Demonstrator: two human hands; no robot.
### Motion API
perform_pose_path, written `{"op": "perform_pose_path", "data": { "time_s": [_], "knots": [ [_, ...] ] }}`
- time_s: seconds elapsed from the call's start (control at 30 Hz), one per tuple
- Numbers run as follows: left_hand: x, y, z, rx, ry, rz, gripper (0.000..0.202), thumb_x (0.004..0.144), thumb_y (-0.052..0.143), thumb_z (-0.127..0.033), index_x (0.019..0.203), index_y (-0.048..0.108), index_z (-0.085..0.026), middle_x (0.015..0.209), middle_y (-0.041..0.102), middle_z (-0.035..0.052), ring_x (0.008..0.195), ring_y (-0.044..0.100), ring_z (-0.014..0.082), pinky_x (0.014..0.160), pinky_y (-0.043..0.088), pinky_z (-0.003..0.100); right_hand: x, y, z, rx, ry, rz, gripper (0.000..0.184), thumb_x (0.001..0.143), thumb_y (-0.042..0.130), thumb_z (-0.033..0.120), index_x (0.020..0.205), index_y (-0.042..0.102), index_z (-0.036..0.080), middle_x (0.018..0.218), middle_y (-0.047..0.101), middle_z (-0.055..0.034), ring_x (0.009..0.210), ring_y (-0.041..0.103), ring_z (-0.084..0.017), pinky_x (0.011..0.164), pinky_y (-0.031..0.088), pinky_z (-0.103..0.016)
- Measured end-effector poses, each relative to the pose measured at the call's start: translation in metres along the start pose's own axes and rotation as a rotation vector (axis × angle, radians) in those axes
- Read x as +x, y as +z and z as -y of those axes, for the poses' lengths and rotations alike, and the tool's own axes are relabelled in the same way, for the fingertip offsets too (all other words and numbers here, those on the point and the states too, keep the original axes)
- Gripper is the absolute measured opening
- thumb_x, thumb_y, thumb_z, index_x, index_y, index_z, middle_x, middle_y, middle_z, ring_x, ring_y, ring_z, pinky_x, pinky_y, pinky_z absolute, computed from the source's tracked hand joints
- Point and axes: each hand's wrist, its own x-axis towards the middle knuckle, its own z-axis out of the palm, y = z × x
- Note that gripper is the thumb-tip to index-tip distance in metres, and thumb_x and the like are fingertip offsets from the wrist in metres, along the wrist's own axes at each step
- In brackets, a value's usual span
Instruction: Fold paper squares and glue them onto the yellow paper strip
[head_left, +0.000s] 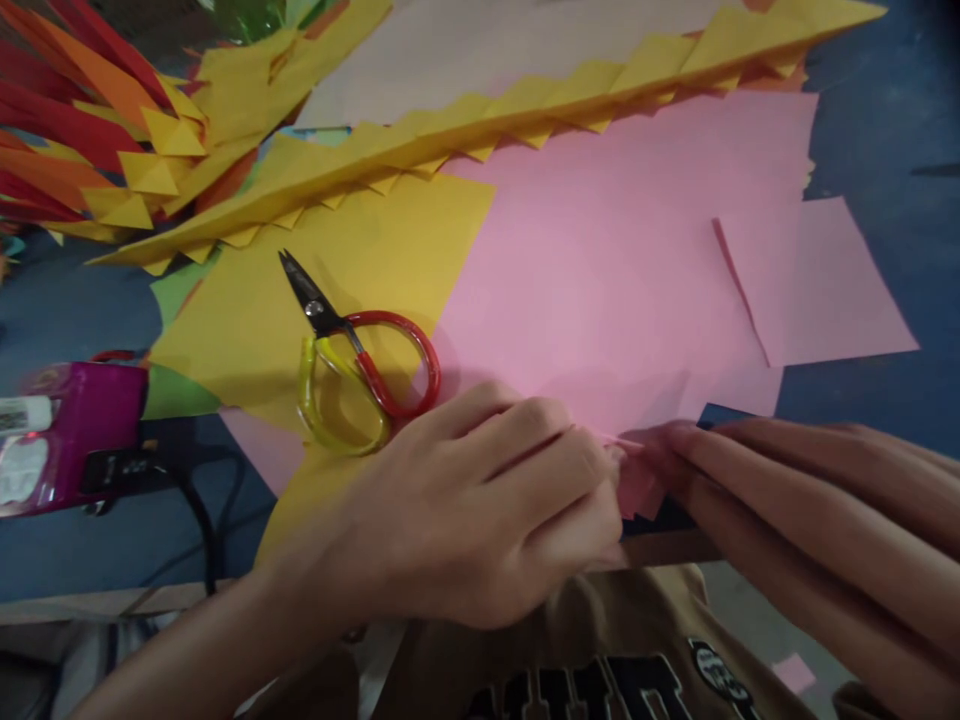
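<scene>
- Down low, at the bottom middle of the frame: brown shirt (630,655) with big dark letters, and to the right, a tiny pink scrap (793,673), lower than the blue table (885,130).
- Just above the shirt, a little right of the middle: small folded pink paper (639,482), between both hands.
- On one side of it, left hand (517,500), fingers curled up tight and pinching the small paper.
- On the other side, at the lower right, right hand (810,490), fingers long and almost straight, tips touching the same paper; too blurry to tell if pinching it too.
- At the left edge, low: purple box (112,410) with white bits on it and a black cord (201,505).
- Just past the left hand: scissors (324,318) with one red and one yellow handle, flat on a yellow sheet (375,230).
- In the middle: big pink sheet (600,280), with a smaller pink sheet (832,285) partly on top at the right.
- Farther up, slanting across: long yellow strip (525,118) with pointy edges.
- At the upper left: heap of red, orange and yellow paper (97,110).
</scene>
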Motion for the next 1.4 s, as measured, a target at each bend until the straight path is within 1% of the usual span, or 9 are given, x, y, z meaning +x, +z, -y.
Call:
{"op": "perform_pose_path", "data": {
  "time_s": [0.1, 0.27, 0.4, 0.57, 0.7, 0.93, 1.13, 1.3, 1.4],
  "knots": [
    [0.000, 0.001, -0.001, 0.007, -0.009, -0.005, 0.017, 0.108, 0.066, -0.032, 0.113, 0.074, -0.018, 0.110, 0.078, 0.0017, 0.104, 0.070, 0.0231, 0.088, 0.057, 0.043, -0.012, 0.000, 0.006, -0.059, 0.009, -0.001, 0.050, 0.103, 0.050, 0.018, 0.153, 0.058, 0.023, 0.164, 0.053, 0.0025, 0.147, 0.055, -0.029, 0.131, 0.040, -0.048],
    [0.000, 0.000, -0.003, 0.007, -0.017, -0.009, 0.014, 0.108, 0.064, -0.029, 0.110, 0.074, -0.019, 0.109, 0.079, 0.0007, 0.105, 0.071, 0.0206, 0.090, 0.059, 0.040, -0.015, 0.007, 0.005, -0.042, 0.062, 0.022, 0.052, 0.104, 0.043, 0.020, 0.153, 0.060, 0.017, 0.162, 0.055, -0.0031, 0.148, 0.054, -0.033, 0.132, 0.039, -0.053],
    [0.002, -0.001, -0.002, 0.026, -0.016, -0.022, 0.013, 0.108, 0.065, -0.029, 0.109, 0.075, -0.020, 0.109, 0.080, -0.0006, 0.106, 0.072, 0.0207, 0.090, 0.061, 0.040, -0.008, 0.009, -0.001, -0.039, 0.011, -0.025, 0.054, 0.102, 0.045, 0.017, 0.155, 0.056, 0.014, 0.165, 0.051, -0.0051, 0.148, 0.054, -0.031, 0.134, 0.036, -0.048],
    [0.004, -0.003, -0.001, 0.036, 0.001, -0.020, 0.017, 0.109, 0.062, -0.028, 0.108, 0.076, -0.019, 0.105, 0.081, -0.0010, 0.099, 0.075, 0.0198, 0.081, 0.063, 0.037, -0.001, 0.005, -0.002, 0.007, 0.048, -0.020, 0.053, 0.106, 0.044, 0.023, 0.158, 0.052, 0.016, 0.166, 0.050, -0.0030, 0.144, 0.057, -0.029, 0.122, 0.048, -0.046],
    [0.004, -0.003, -0.002, 0.026, -0.019, -0.019, 0.017, 0.108, 0.065, -0.031, 0.108, 0.076, -0.019, 0.106, 0.081, 0.0004, 0.101, 0.075, 0.0210, 0.082, 0.063, 0.039, 0.001, 0.005, 0.003, 0.004, 0.091, -0.042, 0.051, 0.105, 0.046, 0.021, 0.154, 0.056, 0.016, 0.163, 0.054, -0.0034, 0.140, 0.060, -0.031, 0.120, 0.050, -0.049],
    [0.003, -0.002, -0.005, 0.005, -0.042, -0.014, 0.016, 0.108, 0.066, -0.032, 0.108, 0.077, -0.020, 0.104, 0.081, -0.0009, 0.103, 0.074, 0.0205, 0.088, 0.060, 0.040, 0.001, 0.009, 0.010, 0.033, 0.150, -0.050, 0.052, 0.103, 0.053, 0.013, 0.155, 0.054, 0.011, 0.162, 0.056, -0.0050, 0.144, 0.057, -0.030, 0.127, 0.045, -0.044],
    [0.001, 0.002, -0.001, 0.028, -0.036, -0.048, 0.034, 0.104, 0.071, -0.034, 0.130, 0.070, -0.013, 0.106, 0.079, 0.0021, 0.101, 0.071, 0.0220, 0.087, 0.060, 0.041, 0.003, 0.013, 0.007, 0.063, 0.127, -0.062, 0.048, 0.107, 0.046, 0.016, 0.153, 0.056, 0.011, 0.162, 0.055, -0.0066, 0.145, 0.055, -0.035, 0.123, 0.049, -0.051],
    [0.004, 0.004, -0.005, 0.080, -0.021, -0.023, 0.013, 0.105, 0.064, -0.024, 0.107, 0.074, -0.016, 0.095, 0.074, 0.0008, 0.090, 0.067, 0.0213, 0.080, 0.058, 0.039, 0.005, 0.013, 0.005, 0.147, 0.209, -0.149, 0.048, 0.101, 0.059, 0.011, 0.148, 0.064, 0.021, 0.150, 0.066, 0.0029, 0.132, 0.063, -0.026, 0.117, 0.055, -0.042],
    [0.007, 0.004, -0.009, 0.083, -0.033, -0.005, 0.013, 0.103, 0.060, -0.018, 0.104, 0.073, -0.017, 0.097, 0.071, 0.0025, 0.091, 0.066, 0.0229, 0.077, 0.057, 0.040, 0.008, 0.015, 0.006, 0.160, 0.262, -0.176, 0.045, 0.100, 0.062, 0.011, 0.142, 0.068, 0.024, 0.140, 0.071, 0.0046, 0.128, 0.065, -0.023, 0.113, 0.055, -0.039]
  ]
}}
